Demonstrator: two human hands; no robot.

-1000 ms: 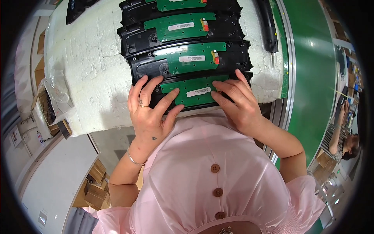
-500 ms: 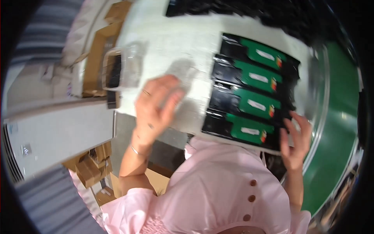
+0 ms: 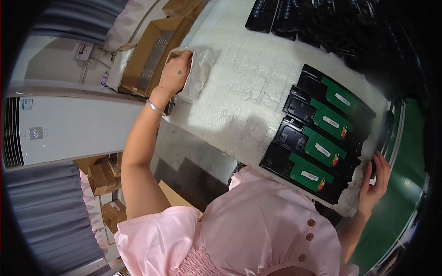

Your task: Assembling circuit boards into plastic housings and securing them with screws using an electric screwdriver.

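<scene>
My left hand [image 3: 177,76] reaches into a pale open container lined with a clear plastic bag [image 3: 200,73] at the table's left side. Its fingertips are hidden inside, so what they touch does not show. My right hand [image 3: 378,179] rests by the table's right edge, thumb and fingers apart, with something dark between them that I cannot make out. Beside it lies a row of several black plastic panels [image 3: 281,158], overlapping one another. Each carries a green circuit board [image 3: 313,172] with a white label and, on most, a small red-and-yellow part.
More black panels [image 3: 260,16] are piled at the far side of the white-covered table [image 3: 230,99]. An open cardboard box [image 3: 138,69] stands left of the table. A white air conditioner [image 3: 83,131] is farther left. Green surface [image 3: 405,152] runs along the right.
My left hand has moved left and away from me, into the bag-lined container. My right hand has shifted slightly right, off the panels' end. The whole view has turned.
</scene>
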